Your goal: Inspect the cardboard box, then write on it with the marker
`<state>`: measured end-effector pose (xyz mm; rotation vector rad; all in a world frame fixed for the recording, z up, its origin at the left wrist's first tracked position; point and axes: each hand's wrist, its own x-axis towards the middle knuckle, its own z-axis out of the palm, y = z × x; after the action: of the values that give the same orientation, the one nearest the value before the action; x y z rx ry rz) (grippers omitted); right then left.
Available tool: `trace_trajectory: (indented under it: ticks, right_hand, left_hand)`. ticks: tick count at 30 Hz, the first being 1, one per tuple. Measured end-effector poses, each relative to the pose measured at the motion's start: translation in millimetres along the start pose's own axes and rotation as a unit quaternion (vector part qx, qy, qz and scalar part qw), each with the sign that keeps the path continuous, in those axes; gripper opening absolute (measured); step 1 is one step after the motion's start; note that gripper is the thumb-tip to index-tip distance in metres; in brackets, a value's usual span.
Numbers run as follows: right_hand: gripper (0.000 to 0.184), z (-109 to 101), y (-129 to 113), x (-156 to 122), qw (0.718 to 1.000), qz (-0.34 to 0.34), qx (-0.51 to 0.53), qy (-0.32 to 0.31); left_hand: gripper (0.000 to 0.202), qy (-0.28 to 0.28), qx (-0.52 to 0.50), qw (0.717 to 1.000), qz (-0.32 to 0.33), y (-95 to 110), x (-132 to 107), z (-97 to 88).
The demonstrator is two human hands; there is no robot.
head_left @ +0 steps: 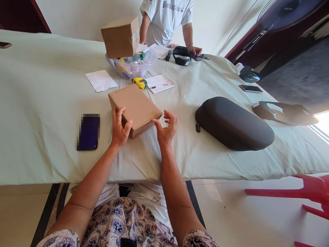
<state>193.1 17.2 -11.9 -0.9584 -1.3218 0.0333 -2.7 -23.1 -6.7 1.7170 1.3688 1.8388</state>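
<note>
A flat brown cardboard box [135, 108] lies on the pale cloth-covered table [46, 103] in front of me. My left hand [119, 128] rests on its near left corner, fingers curled over the top edge and thumb against the side. My right hand [166, 128] hovers just off the box's right corner, fingers apart and bent, thumb tip close to the cardboard and nothing in it. A dark phone [88, 132] lies left of my left hand.
A black zipped case [233, 123] lies to the right. Farther back are a clear plastic bowl [131, 67] with a second cardboard box [120, 37], a yellow tape measure [139, 82], papers [101, 80], black headphones [182, 56]. Another person [167, 20] stands across the table. Red chair [308, 192] at right.
</note>
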Motion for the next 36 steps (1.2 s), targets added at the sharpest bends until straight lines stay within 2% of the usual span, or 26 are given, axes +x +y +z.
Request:
trace_trajectory:
  ticks: [4,8,12,16,19,24,29,36]
  right_hand:
    - [0.049,2,9,3,0.985,0.145,0.091,-0.017]
    - [0.048,6,9,1,0.966,0.199,0.158,-0.038]
    - [0.046,6,3,1,0.962,0.207,0.178,-0.023]
    - [0.044,3,-2,3,0.959,0.206,0.196,-0.003]
    - [0.041,1,-4,4,0.957,0.202,0.208,0.009]
    - [0.038,2,-7,2,0.958,0.185,0.217,0.007]
    - [0.034,4,-11,-1,0.96,0.159,0.23,-0.021]
    - [0.028,7,-15,-6,0.964,0.104,0.236,-0.071]
  left_hand:
    - [0.055,-0.011,-0.015,1.0,-0.015,2,1,-1.9]
    - [0.047,-0.035,-0.042,0.998,-0.011,4,3,-4.5]
    - [0.054,-0.05,-0.063,0.997,-0.006,4,2,-4.8]
    - [0.095,-0.074,-0.081,0.994,-0.005,3,-2,0.0]
    - [0.107,-0.083,-0.079,0.993,-0.001,2,-4,3.6]
    - [0.089,-0.062,-0.06,0.996,0.02,-2,-3,3.0]
    - [0.068,0.023,-0.039,0.997,0.062,-7,0,-2.4]
    - [0.071,0.098,0.002,0.992,0.08,-6,3,-8.4]
